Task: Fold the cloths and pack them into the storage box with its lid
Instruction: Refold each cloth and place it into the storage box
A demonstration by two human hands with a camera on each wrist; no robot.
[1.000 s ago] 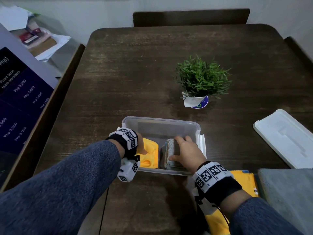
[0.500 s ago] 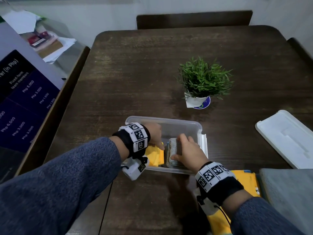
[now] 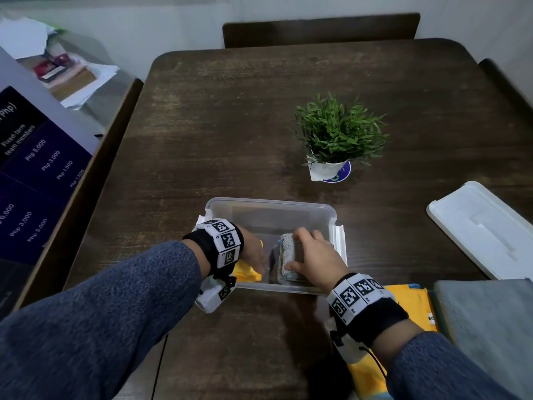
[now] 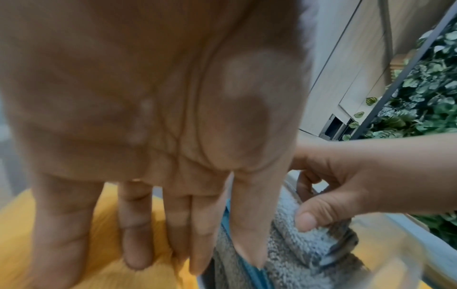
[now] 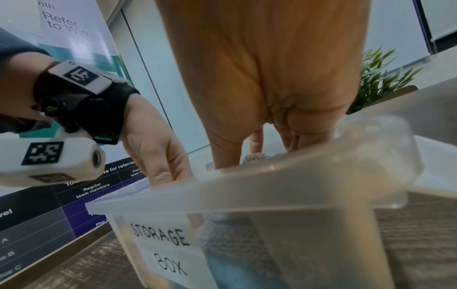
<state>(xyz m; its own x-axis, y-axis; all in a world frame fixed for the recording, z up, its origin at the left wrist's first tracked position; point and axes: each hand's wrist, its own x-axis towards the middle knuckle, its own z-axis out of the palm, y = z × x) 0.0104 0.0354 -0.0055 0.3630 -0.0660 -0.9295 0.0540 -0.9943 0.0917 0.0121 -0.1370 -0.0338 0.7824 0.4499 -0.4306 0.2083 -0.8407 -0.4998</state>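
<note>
Hands [image 3: 315, 256] in box [image 3: 271, 204] — label "STORAGE BOX" [image 5: 168, 252]

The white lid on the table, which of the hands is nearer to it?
Right. The right hand grips the grey cloth in the storage box, on the white lid side; the left hand is farther.

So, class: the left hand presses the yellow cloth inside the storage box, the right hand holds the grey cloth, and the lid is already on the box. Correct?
Not quite. The lid is not on the storage box; the head view shows it lying on the table, off to the right. The left hand does press the yellow cloth, and the right hand holds the grey cloth.
</note>
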